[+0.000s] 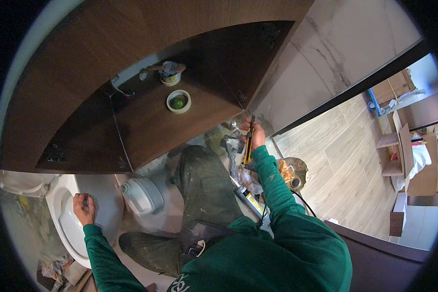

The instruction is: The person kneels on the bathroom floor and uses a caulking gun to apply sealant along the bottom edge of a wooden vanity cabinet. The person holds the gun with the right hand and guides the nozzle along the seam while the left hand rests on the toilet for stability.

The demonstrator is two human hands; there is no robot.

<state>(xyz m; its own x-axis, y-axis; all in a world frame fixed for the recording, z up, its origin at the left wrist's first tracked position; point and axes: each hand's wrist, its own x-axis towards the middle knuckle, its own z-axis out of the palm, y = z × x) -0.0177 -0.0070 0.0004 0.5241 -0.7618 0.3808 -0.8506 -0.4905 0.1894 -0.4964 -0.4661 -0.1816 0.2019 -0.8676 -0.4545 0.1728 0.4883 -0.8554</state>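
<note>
My left hand [84, 209] rests on the edge of a white ceramic basin [63, 207] at the left. Its fingers are curled in, and no tool shows in them. At the right, my right hand [258, 136] is closed around a slim yellow-and-black tool [249, 145], perhaps a utility knife. Just left of that tool lies a dirty spatula-like tool [232, 147] with a greyish blade. A sealant cartridge [250, 201] and crumpled clear plastic [249, 183] lie below, beside my right forearm.
A curved dark-brown cabinet [155, 124] fills the top, with a tape roll [179, 101] and small tub [171, 78] inside. A white plastic jug [142, 195] stands left of my knee. Marble-look panel [345, 48] and wood-look floor [340, 160] lie right; cardboard boxes [416, 173] stand farther off.
</note>
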